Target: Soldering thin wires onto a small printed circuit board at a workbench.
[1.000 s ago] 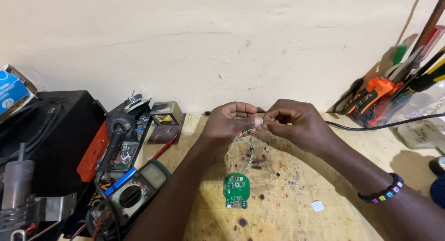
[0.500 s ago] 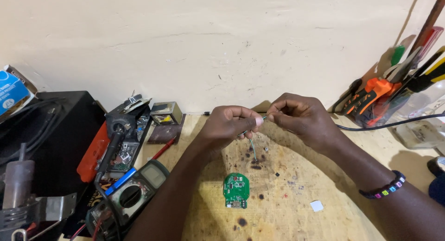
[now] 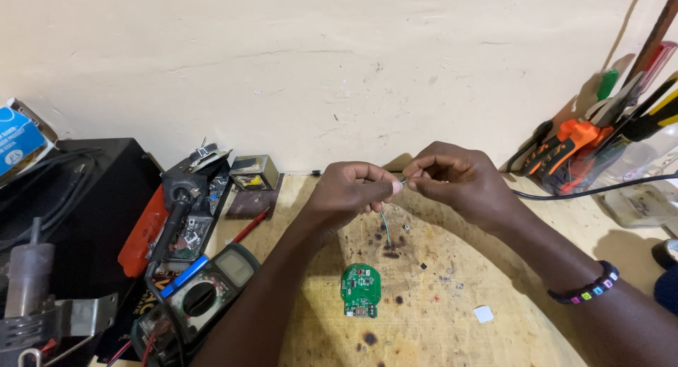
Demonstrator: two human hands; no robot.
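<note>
My left hand (image 3: 351, 190) and my right hand (image 3: 458, 180) meet fingertip to fingertip above the wooden bench (image 3: 438, 324). Both pinch a thin green wire (image 3: 385, 226) whose loose end hangs down below my left fingers. A small round green circuit board (image 3: 360, 289) lies flat on the bench below the hands, untouched. My right wrist wears a beaded bracelet (image 3: 585, 291).
A dark multimeter (image 3: 201, 296) lies at the front left, with a soldering iron (image 3: 173, 211) on its stand behind it. An orange tool (image 3: 145, 229) and a black box (image 3: 63, 197) stand to the left. Pliers and screwdrivers (image 3: 600, 144) lean at the back right. A black cable (image 3: 593, 192) crosses there.
Both hands have stayed together over the bench, shifting slightly. The hanging wire end has swung a little under my left fingers.
</note>
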